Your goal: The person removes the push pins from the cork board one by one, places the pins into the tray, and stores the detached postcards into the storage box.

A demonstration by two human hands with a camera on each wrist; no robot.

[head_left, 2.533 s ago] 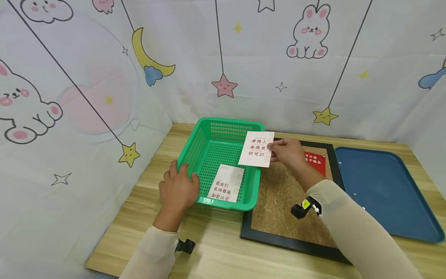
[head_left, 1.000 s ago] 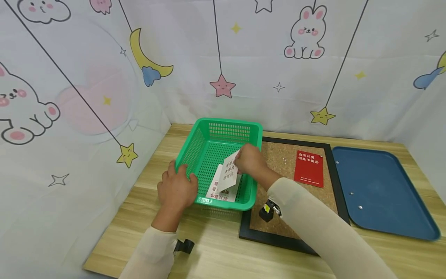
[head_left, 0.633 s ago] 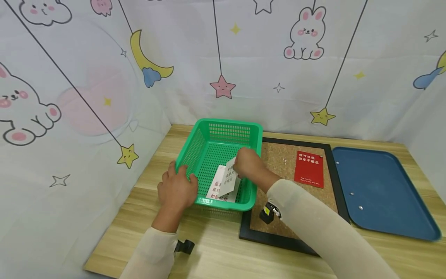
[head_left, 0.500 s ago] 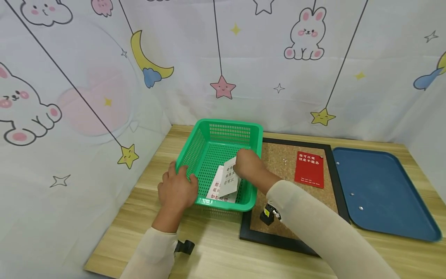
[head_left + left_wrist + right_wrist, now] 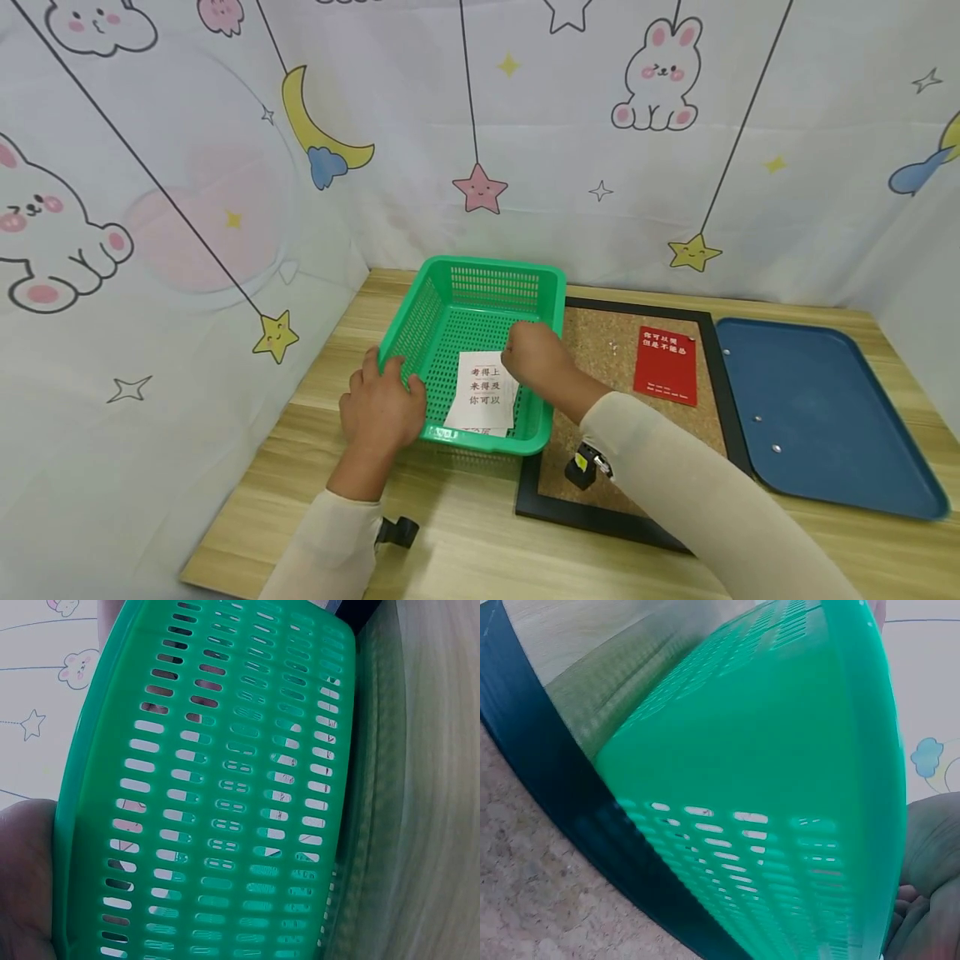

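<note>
A green plastic basket point(image 5: 495, 267) with slotted walls stands on the table, tilted slightly over the edge of a cork board. My left hand point(image 5: 382, 404) grips its near left rim; in the left wrist view the basket wall point(image 5: 187, 772) fills the picture. Inside lies a white card point(image 5: 480, 408) with dark red lettering, flat over a second white card point(image 5: 487, 432), whose near edge peeks out. My right hand point(image 5: 542, 362) is over the basket's right side with fingers curled in, overlapping the upper card's right edge. I cannot tell whether it still pinches the card.
Right of the basket lies the black-framed cork board point(image 5: 600, 325) with a red card point(image 5: 666, 367) pinned to it. A blue tray point(image 5: 832, 408) with several small pins near its left side sits further right. A printed white curtain point(image 5: 540, 142) stands behind the table point(image 5: 442, 542).
My right hand has brought the white card from above the cork board into the basket. It was tilted half a second ago and now lies flat. The left hand stays at the rim.
</note>
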